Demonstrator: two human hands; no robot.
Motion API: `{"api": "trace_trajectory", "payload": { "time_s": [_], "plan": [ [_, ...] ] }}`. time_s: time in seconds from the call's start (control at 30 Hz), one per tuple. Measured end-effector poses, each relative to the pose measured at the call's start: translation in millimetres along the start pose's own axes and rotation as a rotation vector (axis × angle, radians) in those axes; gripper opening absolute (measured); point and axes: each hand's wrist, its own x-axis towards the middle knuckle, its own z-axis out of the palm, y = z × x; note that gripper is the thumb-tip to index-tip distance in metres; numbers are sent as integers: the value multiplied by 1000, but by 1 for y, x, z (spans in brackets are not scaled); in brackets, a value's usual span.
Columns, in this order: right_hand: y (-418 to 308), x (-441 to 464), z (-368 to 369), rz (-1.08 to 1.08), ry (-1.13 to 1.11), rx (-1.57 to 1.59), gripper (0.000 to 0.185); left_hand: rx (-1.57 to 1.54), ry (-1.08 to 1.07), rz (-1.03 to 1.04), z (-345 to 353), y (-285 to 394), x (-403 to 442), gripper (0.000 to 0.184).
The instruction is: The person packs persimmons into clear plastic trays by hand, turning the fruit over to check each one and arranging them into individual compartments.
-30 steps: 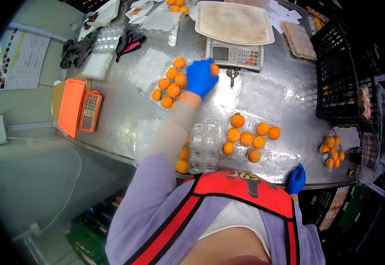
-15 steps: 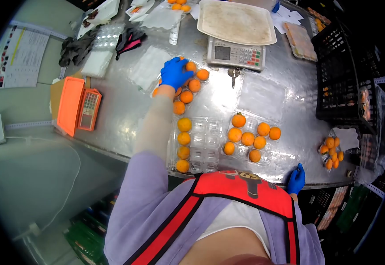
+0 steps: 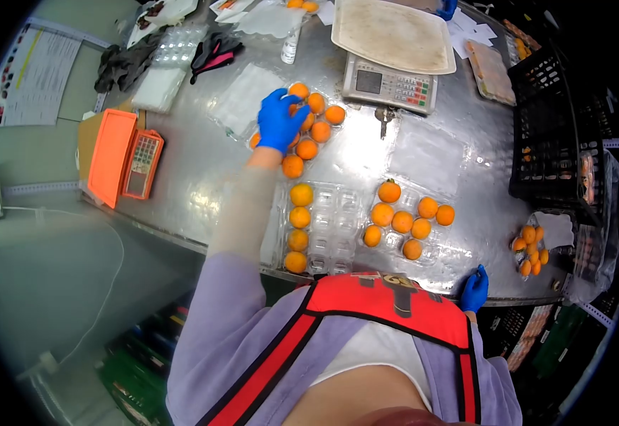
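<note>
My left hand [image 3: 278,126], in a blue glove, is over a clear plastic tray of round orange fruits [image 3: 307,149] in the middle of the table. Its thumb and fingers are spread, and one fruit [image 3: 293,109] shows between them; the palm hides part of the tray. Nearer me is a clear punnet [image 3: 334,227] with one column of fruits [image 3: 297,216] on its left side. To its right, another clear tray holds several loosely placed fruits [image 3: 402,222]. My right hand [image 3: 475,290], also blue-gloved, rests at the table's near edge, fingers extended and holding nothing visible.
A weighing scale [image 3: 389,84] with a wide pan stands at the back. Black crates [image 3: 547,135] line the right side, near a small pack of fruits [image 3: 530,248]. An orange-cased calculator [image 3: 142,165] lies left, with dark gloves [image 3: 214,55] farther back.
My left hand has drawn back a little toward me and left over the tray, uncovering more fruits in the far row. My right hand stays at the edge. The view has shifted slightly.
</note>
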Motion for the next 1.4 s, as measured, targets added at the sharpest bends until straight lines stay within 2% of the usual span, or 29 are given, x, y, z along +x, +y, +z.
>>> {"api": "trace_trajectory", "payload": {
  "time_s": [0.07, 0.1, 0.17, 0.3, 0.33, 0.37, 0.4, 0.43, 0.5, 0.63, 0.7, 0.73, 0.8, 0.87, 0.93, 0.97, 1.0, 1.03, 1.07, 1.13, 1.17, 1.2, 1.23, 1.27, 1.33, 1.37, 1.4],
  "plan": [
    [-8, -2, -2, 27, -2, 39, 35, 97, -171, -171, 14, 24, 20, 37],
    [-6, -2, -2, 33, 4, 42, 35, 95, -173, -162, 20, 31, 27, 37],
    [-3, -2, 0, 2, 21, 67, 34, 399, -266, -208, 30, 42, 38, 43],
    [-3, -5, -1, 12, 4, 48, 33, 319, -407, -276, 36, 24, 56, 45],
    [-2, -4, 0, 18, 0, 40, 33, 320, -407, -274, 42, 8, 58, 45],
    [-3, -2, 0, 21, -5, 32, 33, 191, -386, -298, 46, -8, 59, 43],
    [-4, -1, 0, 17, -8, 33, 33, 63, -362, -325, 42, -10, 59, 41],
    [-6, -1, -1, 25, -19, 0, 33, 65, -358, -332, 39, -11, 57, 41],
    [-5, 0, -1, 25, -35, -36, 33, 183, -253, -225, 31, -11, 51, 36],
    [-2, 0, 1, 20, 7, 3, 33, 173, -176, -180, 33, -17, 41, 31],
    [5, 1, 3, 51, -2, 14, 34, 36, 84, -129, 28, -18, 33, 36],
    [16, 6, 7, -8, 71, 84, 33, 37, 83, -129, 21, -21, 29, 36],
    [7, 11, 9, -63, 146, 158, 33, -258, 342, -219, -6, -40, 27, 45],
    [-69, 24, -5, 15, 100, 439, 32, -395, 538, -500, -13, -105, 16, 59],
    [-129, 38, -6, -88, 16, 521, 33, -792, 636, -874, -54, -96, -5, 64],
    [-159, 44, -3, -55, -108, 692, 33, -794, 639, -877, -64, -105, -15, 64],
    [-187, 49, 4, -21, -236, 860, 33, -847, 561, -977, -70, -116, -26, 67],
    [-217, 54, 12, -21, -383, 897, 33, -899, 481, -1075, -72, -123, -34, 70],
    [-241, 58, 20, -21, -531, 930, 33, -901, 487, -1080, -72, -124, -38, 70],
    [-258, 64, 42, 1, -697, 918, 34, -1212, 460, -1288, -71, -125, -45, 49],
    [-288, 65, 61, 5, -874, 982, 35, -1212, 467, -1290, -64, -138, -51, 49],
    [-322, 66, 83, 10, -1051, 1041, 36, -1252, 367, -1239, -50, -159, -60, 40],
    [-337, 67, 110, 74, -1094, 1046, 35, -1287, 263, -1185, -44, -171, -63, 32],
    [-348, 68, 138, 139, -1134, 1050, 35, -1285, 263, -1186, -46, -160, -61, 32],
    [-372, 72, 173, 408, -1204, 1118, 29, -1377, 167, -1325, -55, -121, -52, 19],
    [-379, 74, 188, 408, -1207, 1118, 29, -1375, 169, -1326, -53, -131, -53, 19],
    [-384, 76, 202, 471, -1229, 1135, 25, -1367, -6, -1266, -48, -150, -56, 17]
  ]
}}
